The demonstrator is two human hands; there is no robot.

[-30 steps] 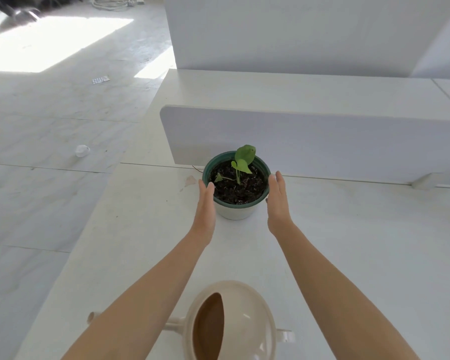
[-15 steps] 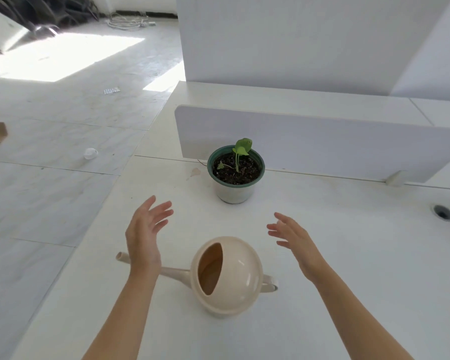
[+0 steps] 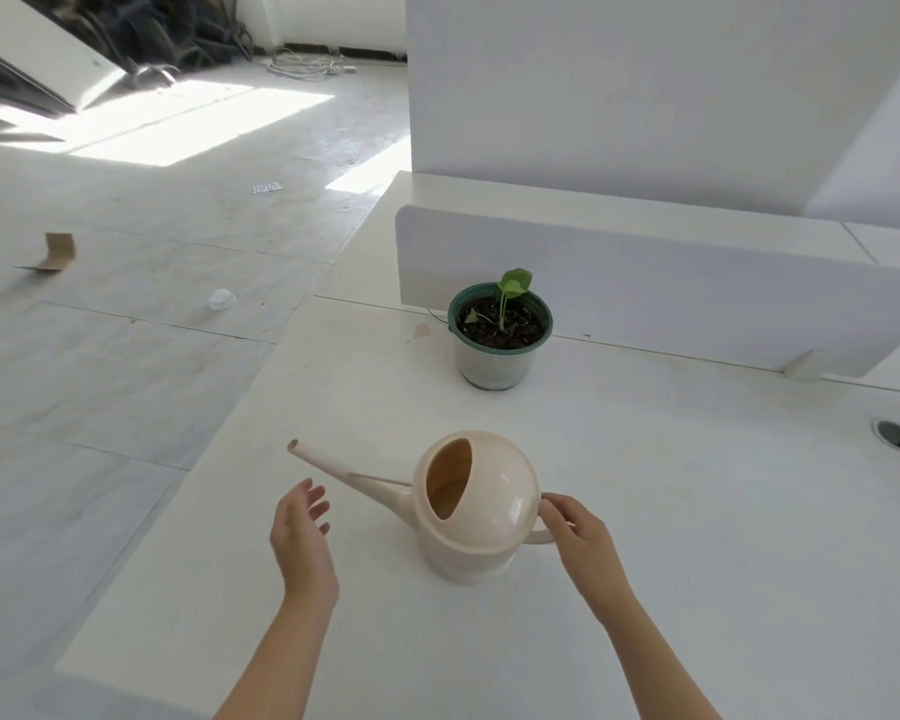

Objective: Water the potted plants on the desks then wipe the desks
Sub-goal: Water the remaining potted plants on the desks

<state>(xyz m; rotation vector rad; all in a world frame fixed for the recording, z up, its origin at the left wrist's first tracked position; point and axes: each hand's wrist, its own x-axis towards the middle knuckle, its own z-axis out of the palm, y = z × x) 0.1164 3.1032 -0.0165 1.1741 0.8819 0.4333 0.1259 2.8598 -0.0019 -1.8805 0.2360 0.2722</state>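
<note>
Right hand (image 3: 579,532): fingers curled on the handle of the watering can (image 3: 476,511).
Left hand (image 3: 300,537): fingers spread and relaxed, holding nothing, just below the spout.
Watering can: upright on the desk (image 3: 697,511), spout toward the left edge.
Potted plant (image 3: 500,332): at the back edge, just in front of the divider panel (image 3: 697,283).

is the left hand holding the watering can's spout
No, the left hand hangs open beside the spout of the watering can, not touching it.
</note>
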